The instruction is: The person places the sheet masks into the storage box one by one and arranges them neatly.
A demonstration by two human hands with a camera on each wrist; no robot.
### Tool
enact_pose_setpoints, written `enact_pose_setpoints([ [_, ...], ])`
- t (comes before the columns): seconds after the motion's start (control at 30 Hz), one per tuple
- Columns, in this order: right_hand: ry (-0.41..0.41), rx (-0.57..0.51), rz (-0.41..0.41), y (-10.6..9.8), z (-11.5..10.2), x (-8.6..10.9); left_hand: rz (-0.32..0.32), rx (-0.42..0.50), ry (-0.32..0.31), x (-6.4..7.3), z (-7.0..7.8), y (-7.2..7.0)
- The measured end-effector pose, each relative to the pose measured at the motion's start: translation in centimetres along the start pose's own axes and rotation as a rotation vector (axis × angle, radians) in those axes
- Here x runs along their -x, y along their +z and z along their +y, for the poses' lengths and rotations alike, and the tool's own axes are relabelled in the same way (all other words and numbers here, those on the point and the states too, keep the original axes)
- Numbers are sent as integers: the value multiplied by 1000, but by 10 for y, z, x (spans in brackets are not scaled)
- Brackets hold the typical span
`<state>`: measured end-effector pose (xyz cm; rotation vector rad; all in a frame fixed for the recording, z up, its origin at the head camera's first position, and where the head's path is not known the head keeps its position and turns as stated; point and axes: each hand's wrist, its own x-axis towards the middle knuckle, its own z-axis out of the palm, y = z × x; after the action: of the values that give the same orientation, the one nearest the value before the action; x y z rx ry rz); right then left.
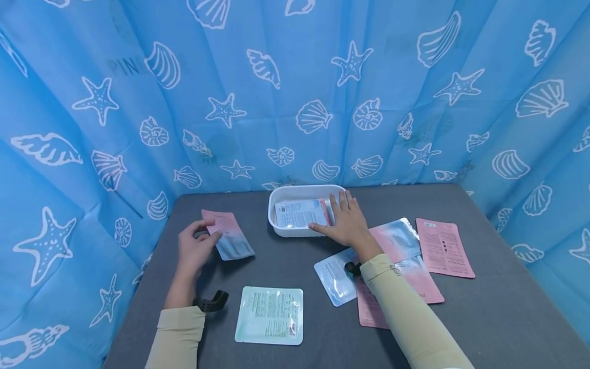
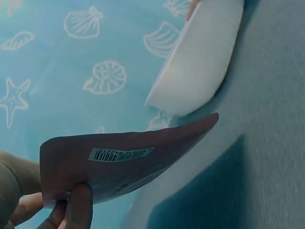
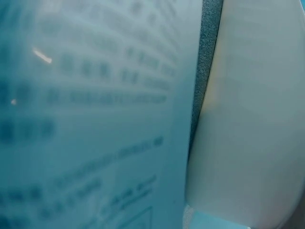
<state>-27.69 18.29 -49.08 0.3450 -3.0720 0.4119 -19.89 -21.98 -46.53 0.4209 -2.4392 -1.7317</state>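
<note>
My left hand (image 1: 192,248) pinches a pink and blue sachet (image 1: 232,237) by its left edge, tilted up off the table, left of a white plastic tub (image 1: 295,232). In the left wrist view, the pink back of this sachet (image 2: 128,162) shows a barcode. My right hand (image 1: 345,223) lies with spread fingers over the right end of the tub, its thumb at the front rim. Inside the tub is a sachet with pale blue print and a pink end (image 1: 300,213). The tub's wall (image 3: 248,114) fills the right of the right wrist view.
A mint green sachet (image 1: 269,315) lies at the front middle. Several pink and blue sachets (image 1: 421,279) overlap under and beside the right forearm. One pink sachet (image 1: 444,248) lies farther right on the grey table (image 1: 502,307). A blue shell-print curtain (image 1: 286,133) hangs behind.
</note>
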Motion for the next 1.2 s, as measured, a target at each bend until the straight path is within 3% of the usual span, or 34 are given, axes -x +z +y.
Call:
enact_pose_setpoints([
  [0.37,5,-5,-7,-2,0,1,17,95,89,7,18,21],
  [0.57,4,-14,-11,-1,0,1,28,152,122,9,19,29],
  [1.2,8,-3,3,2,1,-1,55,261,80,15,24,45],
])
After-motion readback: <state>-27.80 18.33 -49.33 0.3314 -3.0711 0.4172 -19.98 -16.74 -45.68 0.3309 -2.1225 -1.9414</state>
